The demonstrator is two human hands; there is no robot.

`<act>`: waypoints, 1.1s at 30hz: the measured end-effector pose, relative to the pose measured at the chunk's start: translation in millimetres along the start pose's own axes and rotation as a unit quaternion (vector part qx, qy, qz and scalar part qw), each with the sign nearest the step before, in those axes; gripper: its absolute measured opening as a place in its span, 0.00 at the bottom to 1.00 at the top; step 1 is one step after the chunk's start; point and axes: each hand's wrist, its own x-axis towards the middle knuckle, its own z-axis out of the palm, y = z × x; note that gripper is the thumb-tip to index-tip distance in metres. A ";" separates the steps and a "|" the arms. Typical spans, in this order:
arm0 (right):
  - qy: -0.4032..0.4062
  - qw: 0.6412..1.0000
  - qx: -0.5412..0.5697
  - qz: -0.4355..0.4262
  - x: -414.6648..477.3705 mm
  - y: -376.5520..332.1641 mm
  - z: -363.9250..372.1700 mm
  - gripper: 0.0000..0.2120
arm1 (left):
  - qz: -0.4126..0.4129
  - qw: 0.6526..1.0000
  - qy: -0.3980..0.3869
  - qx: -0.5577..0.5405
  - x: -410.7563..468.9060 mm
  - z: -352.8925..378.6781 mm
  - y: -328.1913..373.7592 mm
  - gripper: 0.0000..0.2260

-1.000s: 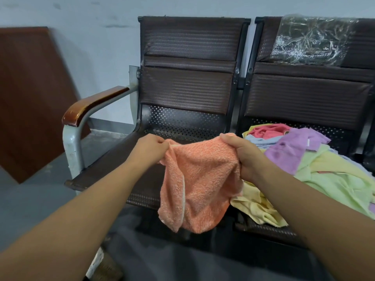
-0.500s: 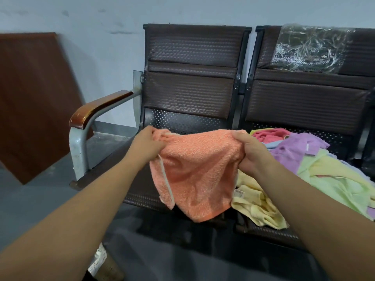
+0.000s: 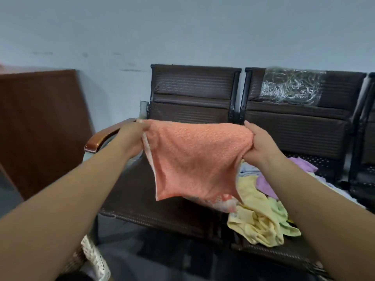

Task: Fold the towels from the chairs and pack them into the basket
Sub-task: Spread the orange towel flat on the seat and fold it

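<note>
Hands are clamping the orange towel [image 3: 194, 157] by its top corners, left hand [image 3: 133, 138] and right hand [image 3: 258, 144] spreading it above the left chair [image 3: 192, 86]; its hem, beside the towel pile [image 3: 261, 216] at the right seat's front edge, is threatening to drag pieces off.

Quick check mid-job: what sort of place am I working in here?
Probably a waiting area or a spare back room rather than a home. A row of linked metal chairs stands against a bare wall. One chair back is covered in plastic wrap, and a wooden board leans at the left.
</note>
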 end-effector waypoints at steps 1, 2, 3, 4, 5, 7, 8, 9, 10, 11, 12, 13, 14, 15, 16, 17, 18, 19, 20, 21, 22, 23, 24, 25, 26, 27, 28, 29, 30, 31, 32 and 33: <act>0.019 0.999 -0.030 0.003 -2.9 -0.6 0.0 0.09 | 0.016 1.000 0.008 0.021 0.6 -4.3 -1.5 0.07; 0.036 0.998 -0.055 0.008 -3.3 -1.6 -2.0 0.08 | 0.020 0.999 0.008 0.042 -0.2 -9.5 -3.4 0.11; 0.051 0.996 -0.074 0.009 -4.3 -3.4 -4.9 0.08 | 0.021 0.998 0.001 0.057 -1.4 -14.2 -5.8 0.15; 0.061 0.994 -0.092 0.007 -6.0 -4.5 -7.1 0.08 | 0.020 0.998 -0.005 0.056 -3.0 -18.5 -7.5 0.19; 0.068 0.992 -0.108 0.003 -7.4 -5.2 -10.1 0.09 | 0.016 0.999 -0.011 0.042 -3.3 -21.5 -8.2 0.20; 0.052 0.994 -0.095 -0.011 -8.1 -4.0 -16.8 0.13 | -0.012 0.998 -0.042 -0.038 -11.3 -22.1 -6.1 0.14; 0.032 0.997 -0.076 -0.012 -8.7 -2.1 -19.7 0.18 | -0.021 0.996 -0.055 -0.070 -16.7 -21.3 -4.3 0.10; 0.003 0.998 -0.067 -0.008 -10.3 0.0 -21.3 0.24 | -0.024 0.994 -0.063 -0.091 -21.0 -19.7 -4.8 0.08; -0.017 0.997 -0.074 -0.002 -11.3 1.5 -22.3 0.27 | -0.021 0.992 -0.076 -0.094 -26.6 -18.8 -6.1 0.10; -0.031 0.995 -0.097 0.005 -14.0 3.3 -20.4 0.26 | -0.014 0.992 -0.086 -0.096 -28.9 -18.7 -8.4 0.12; -0.040 0.991 -0.127 0.006 -14.2 5.2 -18.5 0.22 | -0.008 0.990 -0.100 -0.097 -34.5 -17.3 -9.9 0.14; -0.044 0.988 -0.150 0.005 -12.0 7.4 -17.7 0.16 | -0.002 0.989 -0.108 -0.099 -37.6 -16.7 -11.9 0.15; -0.033 0.986 -0.161 -0.001 -8.8 9.1 -17.3 0.15 | 0.002 0.989 -0.106 -0.102 -40.1 -17.0 -12.3 0.13; -0.019 0.988 -0.156 -0.009 -4.6 10.9 -19.0 0.15 | 0.006 0.990 -0.099 -0.101 -41.8 -16.5 -13.1 0.10; 0.002 0.989 -0.144 -0.030 -0.8 12.2 -20.7 0.13 | 0.010 0.993 -0.069 -0.097 -39.9 -18.5 -14.1 0.05; 0.017 0.988 -0.142 -0.055 2.1 13.0 -21.9 0.10 | 0.012 0.995 -0.028 -0.090 -37.4 -20.9 -14.6 0.01; 0.028 0.985 -0.152 -0.072 4.6 13.3 -23.9 0.09 | 0.022 0.998 0.013 -0.065 -31.1 -26.0 -16.5 0.04; 0.026 0.983 -0.164 -0.077 6.0 14.0 -24.3 0.13 | 0.039 0.998 0.048 -0.025 -23.6 -32.0 -18.8 0.07; 0.024 0.981 -0.175 -0.075 7.9 15.0 -24.7 0.17 | 0.067 0.994 0.079 0.030 -19.4 -37.2 -19.5 0.09; 0.024 0.980 -0.183 -0.071 8.3 17.0 -23.5 0.20 | 0.093 0.987 0.098 0.081 -16.4 -42.2 -19.9 0.11; 0.027 0.977 -0.198 -0.068 9.5 18.4 -23.3 0.21 | 0.113 0.982 0.100 0.116 -15.3 -45.8 -18.8 0.11; 0.033 0.973 -0.218 -0.068 11.3 20.1 -23.4 0.20 | 0.127 0.978 0.088 0.140 -13.2 -50.5 -18.3 0.14; 0.041 0.966 -0.245 -0.075 11.0 21.0 -22.7 0.17 | 0.135 0.976 0.059 0.162 -13.5 -53.7 -16.7 0.17; 0.050 0.956 -0.275 -0.087 10.2 22.0 -22.3 0.13 | 0.143 0.971 0.031 0.189 -14.7 -54.6 -14.7 0.18; 0.061 0.945 -0.306 -0.102 10.0 22.5 -23.3 0.10 | 0.147 0.962 0.020 0.230 -14.3 -57.3 -13.5 0.15; 0.071 0.932 -0.335 -0.117 10.7 22.6 -24.4 0.06 | 0.152 0.952 0.019 0.266 -15.8 -57.7 -11.6 0.12; 0.079 0.921 -0.359 -0.130 13.2 22.8 -25.9 0.04 | 0.148 0.944 0.031 0.294 -16.5 -58.6 -10.5 0.12; 0.084 0.912 -0.376 -0.141 16.5 23.2 -27.2 0.03 | 0.139 0.942 0.046 0.302 -14.0 -60.7 -11.4 0.13; 0.084 0.904 -0.393 -0.147 21.1 23.7 -28.4 0.02 | 0.122 0.946 0.055 0.295 -10.7 -63.4 -12.4 0.14; 0.082 0.897 -0.409 -0.148 25.9 24.9 -28.6 0.02 | 0.104 0.952 0.054 0.283 -6.8 -66.5 -14.3 0.13; 0.081 0.890 -0.425 -0.146 30.8 26.0 -29.0 0.03 | 0.086 0.958 0.045 0.271 -3.1 -69.7 -16.0 0.11; 0.079 0.884 -0.439 -0.141 36.8 27.8 -28.4 0.04 | 0.072 0.961 0.035 0.265 2.5 -73.0 -17.7 0.09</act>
